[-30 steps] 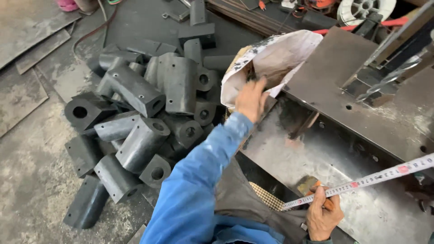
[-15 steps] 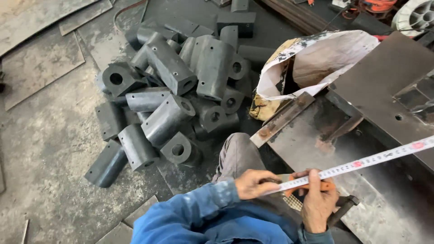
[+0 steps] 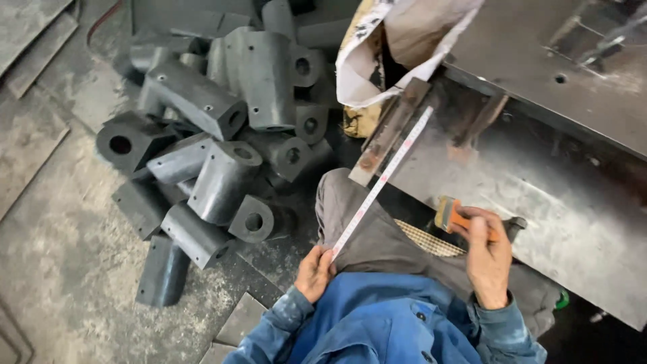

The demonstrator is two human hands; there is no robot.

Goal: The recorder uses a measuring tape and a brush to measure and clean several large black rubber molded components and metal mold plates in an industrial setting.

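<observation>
Head view: the left hand point(image 3: 314, 272) is closed on the near end of the tape point(image 3: 381, 182), pinched just beside the grey-trousered knee point(image 3: 367, 229). From there the tape is stretched up and away to the bar point(image 3: 389, 131), a rusty flat strip lying at the near edge of the plate point(image 3: 539, 195). The tape's far end is laid along that bar, close to the sack point(image 3: 397, 47) set at the plate's far corner.

The right hand point(image 3: 486, 255) is closed around the tape case point(image 3: 450, 216), orange and grey, held over the near edge of the plate; the fingers are curled over it. A woven mat point(image 3: 426, 239) is seen between the knee and this hand.

On the floor point(image 3: 60, 222), left of the knee, a pile of black blocks point(image 3: 216, 135) is heaped, each with a round hole. Flat sheets point(image 3: 34, 61) are laid at the floor's far left corner.
</observation>
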